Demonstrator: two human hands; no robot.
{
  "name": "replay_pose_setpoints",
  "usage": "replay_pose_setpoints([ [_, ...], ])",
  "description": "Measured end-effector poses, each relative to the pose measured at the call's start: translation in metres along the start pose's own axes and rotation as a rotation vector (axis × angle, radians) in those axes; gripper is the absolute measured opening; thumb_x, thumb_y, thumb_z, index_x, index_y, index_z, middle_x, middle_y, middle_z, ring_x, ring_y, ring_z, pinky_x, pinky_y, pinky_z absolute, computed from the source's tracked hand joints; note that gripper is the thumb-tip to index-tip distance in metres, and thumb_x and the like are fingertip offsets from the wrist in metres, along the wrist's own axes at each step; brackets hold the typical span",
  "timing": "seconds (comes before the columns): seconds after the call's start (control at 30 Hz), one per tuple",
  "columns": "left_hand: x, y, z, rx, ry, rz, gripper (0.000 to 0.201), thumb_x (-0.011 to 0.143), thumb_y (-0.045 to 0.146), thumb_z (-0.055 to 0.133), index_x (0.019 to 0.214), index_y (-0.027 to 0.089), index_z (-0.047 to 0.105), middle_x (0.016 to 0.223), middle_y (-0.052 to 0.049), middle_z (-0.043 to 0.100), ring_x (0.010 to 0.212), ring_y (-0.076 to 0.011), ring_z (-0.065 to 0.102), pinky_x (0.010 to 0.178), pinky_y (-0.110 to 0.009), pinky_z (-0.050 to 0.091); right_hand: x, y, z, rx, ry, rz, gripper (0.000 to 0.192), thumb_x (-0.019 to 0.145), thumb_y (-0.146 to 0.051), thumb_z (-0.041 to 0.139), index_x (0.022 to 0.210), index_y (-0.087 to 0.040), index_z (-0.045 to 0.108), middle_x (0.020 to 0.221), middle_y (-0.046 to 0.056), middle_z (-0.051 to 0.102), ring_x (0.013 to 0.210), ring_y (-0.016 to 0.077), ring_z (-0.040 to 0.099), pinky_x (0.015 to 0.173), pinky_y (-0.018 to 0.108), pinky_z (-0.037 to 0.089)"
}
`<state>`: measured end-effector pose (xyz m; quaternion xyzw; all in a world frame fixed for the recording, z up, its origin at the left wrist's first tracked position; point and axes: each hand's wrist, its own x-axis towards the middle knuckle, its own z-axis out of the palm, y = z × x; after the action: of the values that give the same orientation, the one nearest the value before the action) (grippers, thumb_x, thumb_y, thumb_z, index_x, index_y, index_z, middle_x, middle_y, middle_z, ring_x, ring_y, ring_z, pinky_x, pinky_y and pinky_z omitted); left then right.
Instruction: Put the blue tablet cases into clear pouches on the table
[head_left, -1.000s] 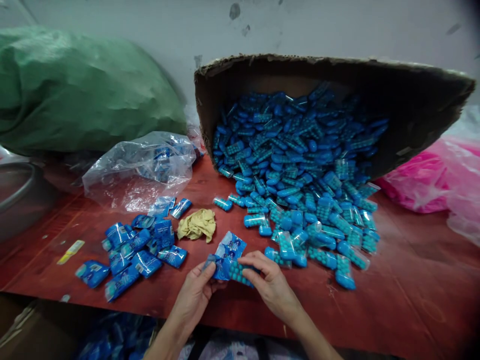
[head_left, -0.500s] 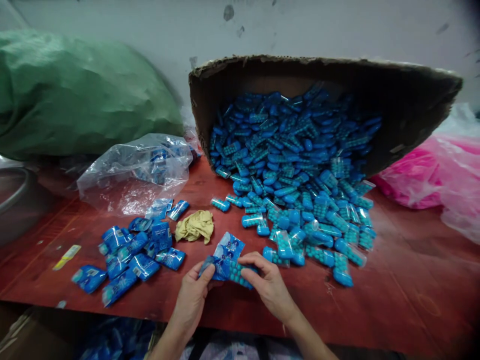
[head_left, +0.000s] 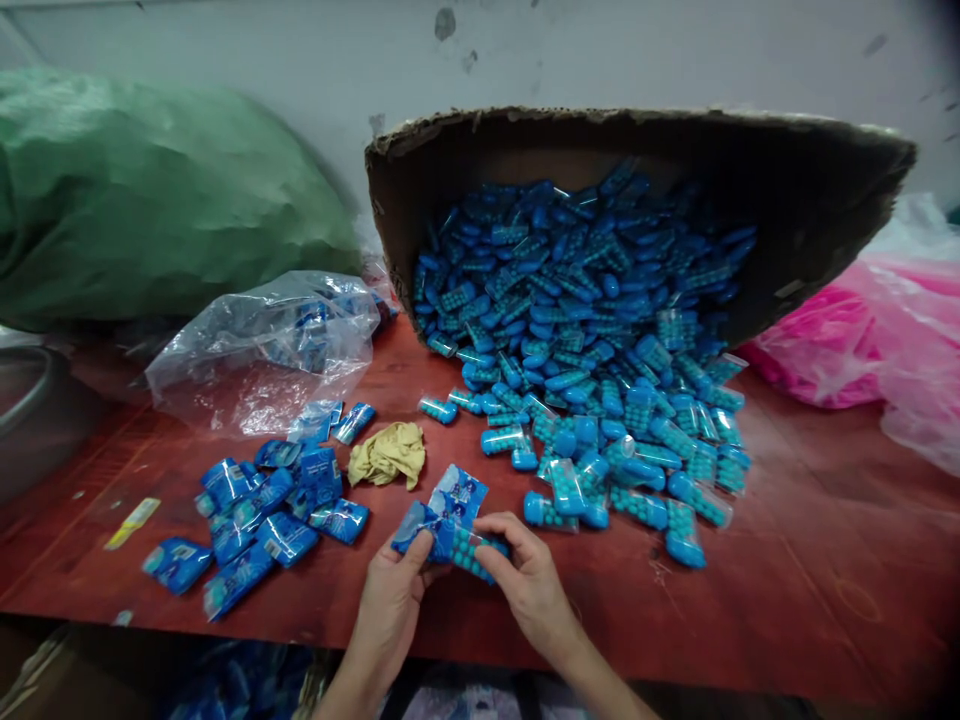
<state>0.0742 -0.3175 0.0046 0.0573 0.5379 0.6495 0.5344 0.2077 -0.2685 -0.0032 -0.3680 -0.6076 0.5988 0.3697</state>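
The right hand [head_left: 529, 580] has its fingers drawn narrow on a bead-filled container [head_left: 471, 556]; the left hand [head_left: 394, 598] pinches a printed blue wrapper [head_left: 457, 495]. The container lies between the hands, nearer the right, over the surface [head_left: 810, 570]. Its long axis runs crosswise, the right end slanting toward the wearer; fingers cover that end, so the cap's direction cannot be told. The wrapper extends outward, away from the wearer.

Blue-and-white printed wrapper [head_left: 458, 494], teal beads [head_left: 469, 553], bright blue caps [head_left: 686, 551], yellow wad [head_left: 388, 455], red tabletop [head_left: 795, 560], green sack [head_left: 157, 195]
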Motion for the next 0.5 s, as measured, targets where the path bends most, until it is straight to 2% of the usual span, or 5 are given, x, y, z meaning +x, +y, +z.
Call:
replay_pose_setpoints([
  [0.13, -0.002, -0.006, 0.004, -0.054, 0.009, -0.061, 0.03, 0.054, 0.019, 0.074, 0.082, 0.017, 0.062, 0.08, -0.004, 0.07, 0.077, -0.0218, 0.064, 0.066, -0.034, 0.051, -0.008, 0.004, 0.007, -0.076, 0.072, -0.085, 0.014, 0.078, -0.016, 0.052, 0.089, -0.021, 0.059, 0.086, 0.002, 0.057, 0.082, 0.015, 0.055, 0.073, 0.025, 0.044],
  [0.23, -0.003, -0.009, 0.004, -0.045, -0.008, -0.097, 0.026, 0.056, 0.021, 0.073, 0.079, 0.016, 0.062, 0.077, -0.004, 0.07, 0.072, -0.0205, 0.064, 0.064, -0.034, 0.052, -0.012, 0.008, 0.013, -0.081, 0.125, -0.113, 0.014, 0.077, -0.015, 0.052, 0.088, -0.021, 0.059, 0.088, 0.003, 0.057, 0.084, 0.0156, 0.054, 0.076, 0.026, 0.043],
  [0.4, -0.005, -0.008, 0.005, -0.017, -0.017, -0.062, 0.022, 0.057, 0.02, 0.073, 0.075, 0.015, 0.062, 0.07, -0.003, 0.069, 0.067, -0.0187, 0.064, 0.064, -0.033, 0.052, -0.01, 0.016, 0.02, 0.163, 0.183, 0.173, 0.009, 0.075, -0.024, 0.057, 0.081, -0.018, 0.054, 0.07, 0.0, 0.055, 0.062, 0.0126, 0.053, 0.056, 0.023, 0.045],
  [0.43, -0.005, -0.008, 0.005, -0.033, -0.023, -0.081, 0.022, 0.058, 0.02, 0.073, 0.076, 0.015, 0.062, 0.071, -0.002, 0.069, 0.068, -0.0185, 0.064, 0.065, -0.033, 0.052, -0.01, 0.017, 0.021, 0.181, 0.192, 0.194, 0.01, 0.075, -0.025, 0.057, 0.081, -0.017, 0.053, 0.069, -0.001, 0.055, 0.06, 0.012, 0.052, 0.054, 0.022, 0.044],
  [0.5, -0.006, -0.008, 0.008, -0.089, -0.046, -0.139, 0.018, 0.06, 0.022, 0.071, 0.076, 0.016, 0.063, 0.073, -0.003, 0.069, 0.069, -0.018, 0.064, 0.067, -0.033, 0.051, -0.01, 0.017, 0.021, 0.107, 0.211, 0.123, 0.008, 0.075, -0.024, 0.056, 0.08, -0.018, 0.054, 0.072, 0.0, 0.055, 0.065, 0.0128, 0.053, 0.059, 0.023, 0.046],
])
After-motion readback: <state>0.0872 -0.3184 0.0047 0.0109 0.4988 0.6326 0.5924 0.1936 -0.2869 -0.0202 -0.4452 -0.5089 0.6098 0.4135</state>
